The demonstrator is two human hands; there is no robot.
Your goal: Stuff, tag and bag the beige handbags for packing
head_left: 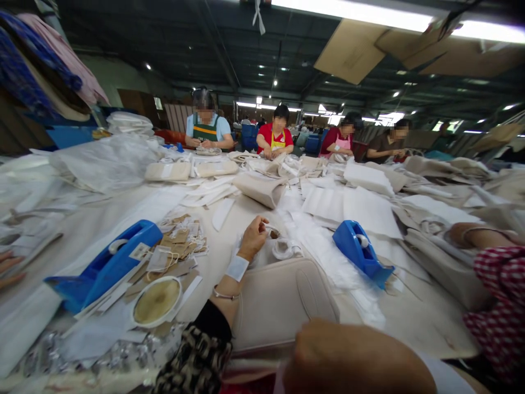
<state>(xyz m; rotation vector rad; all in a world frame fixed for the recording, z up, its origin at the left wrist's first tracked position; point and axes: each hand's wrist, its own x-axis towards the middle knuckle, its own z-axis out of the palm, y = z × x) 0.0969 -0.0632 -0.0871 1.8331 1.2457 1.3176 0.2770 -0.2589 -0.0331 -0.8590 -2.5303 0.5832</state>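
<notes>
A beige handbag (283,303) lies in front of me, with a wrapped strap (287,249) bunched at its far edge. My left hand (253,239) reaches over the bag's left side to that strap, fingers curled together; what they pinch is too small to make out. A white patch (237,268) is stuck on my left wrist. Close to the camera, my right hand (324,350) is blurred over the bag's near right corner, its fingers hidden.
Blue tape dispensers stand left (110,262) and right (363,251). Paper tags (184,238) and a round tub (158,301) lie left. White sheets (348,210) and bags cover the far table. Co-workers sit opposite; a checked sleeve (498,301) is at right, another person's fingers (10,268) at left.
</notes>
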